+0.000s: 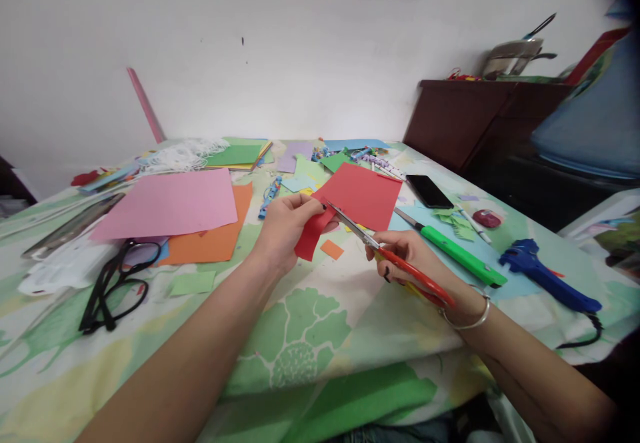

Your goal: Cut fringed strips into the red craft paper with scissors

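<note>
My left hand (290, 229) pinches a narrow strip of red paper (311, 235) between thumb and fingers. In my right hand (405, 256) is a pair of scissors (417, 273) with red handles, and its blades reach the upper part of the strip beside my left thumb. Behind the strip lies a larger red sheet (365, 193); whether the two are joined is hard to make out. A small orange paper square (331, 249) rests on the cloth just under the blades.
Right of my hands lie a green utility knife (463, 256), a blue glue gun (550, 276) and a black phone (429, 191). To the left are pink paper (175, 203), orange paper (215, 239) and black glasses (120, 283). A dark cabinet (460, 119) stands at the back right.
</note>
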`<state>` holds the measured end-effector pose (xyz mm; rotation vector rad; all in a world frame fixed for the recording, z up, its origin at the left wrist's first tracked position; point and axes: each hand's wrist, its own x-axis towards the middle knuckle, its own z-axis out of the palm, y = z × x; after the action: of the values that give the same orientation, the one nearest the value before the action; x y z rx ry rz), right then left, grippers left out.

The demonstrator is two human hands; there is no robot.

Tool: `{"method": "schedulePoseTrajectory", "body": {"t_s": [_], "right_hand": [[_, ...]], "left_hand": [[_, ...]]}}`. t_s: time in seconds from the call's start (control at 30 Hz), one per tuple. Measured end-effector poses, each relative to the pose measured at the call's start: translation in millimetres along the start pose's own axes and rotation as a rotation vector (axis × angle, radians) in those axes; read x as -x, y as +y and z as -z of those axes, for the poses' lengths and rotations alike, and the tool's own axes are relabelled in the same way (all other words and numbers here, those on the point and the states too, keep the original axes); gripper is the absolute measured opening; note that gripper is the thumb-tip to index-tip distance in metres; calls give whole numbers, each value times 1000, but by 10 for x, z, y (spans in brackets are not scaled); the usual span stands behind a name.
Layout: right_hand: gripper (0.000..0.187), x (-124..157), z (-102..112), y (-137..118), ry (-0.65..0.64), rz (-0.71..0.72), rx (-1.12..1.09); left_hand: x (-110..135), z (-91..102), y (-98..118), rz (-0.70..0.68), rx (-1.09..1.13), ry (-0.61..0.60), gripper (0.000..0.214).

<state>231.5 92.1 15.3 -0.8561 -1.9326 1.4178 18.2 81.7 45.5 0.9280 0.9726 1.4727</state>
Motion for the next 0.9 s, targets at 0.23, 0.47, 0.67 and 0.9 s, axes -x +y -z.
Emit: {"method": "schedulePoseTrajectory", "body": {"t_s": [0.23, 0.47, 0.67, 0.9], "right_hand": [[15, -1, 1, -4, 0, -1, 7], [14, 16, -15, -26, -14, 32, 2], [14, 10, -9, -10, -6, 15, 5], [12, -4, -8, 6, 4, -1, -4]], "left_hand": [[3, 1, 7, 7, 4, 3, 12], [-4, -9, 1, 3, -6, -2, 12], [-5, -24, 2, 16, 11, 5, 12], [4, -13, 0, 14, 9, 9, 12]]}}
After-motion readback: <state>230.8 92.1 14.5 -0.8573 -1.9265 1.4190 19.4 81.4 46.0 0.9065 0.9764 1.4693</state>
